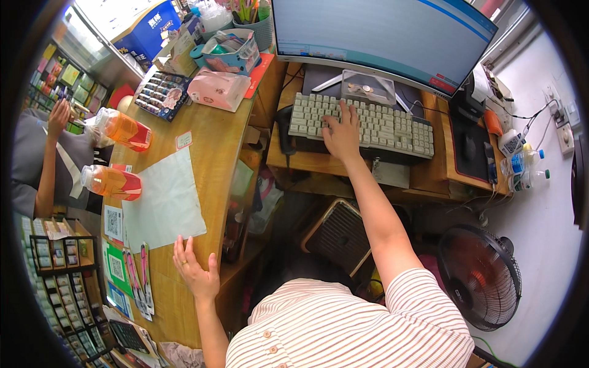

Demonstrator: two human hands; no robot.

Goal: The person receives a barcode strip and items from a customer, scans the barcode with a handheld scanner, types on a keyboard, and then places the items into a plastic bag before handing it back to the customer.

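My right hand rests on a beige computer keyboard, fingers over its left-middle keys, holding nothing. With fingers spread, my left hand is at the edge of the wooden counter, a ring on one finger. Its fingertips are beside the lower edge of a white sheet. Two bottles of orange drink lie along the counter in this view, an upper bottle and a lower bottle by the sheet. Above the keyboard stands a lit monitor. A handheld barcode scanner lies left of the keyboard.
Across the counter, a person's hand is raised. Packaged pens and printed code cards lie on the counter. A pink tissue pack sits farther up. A mouse, plastic bottles and an electric fan are on the right.
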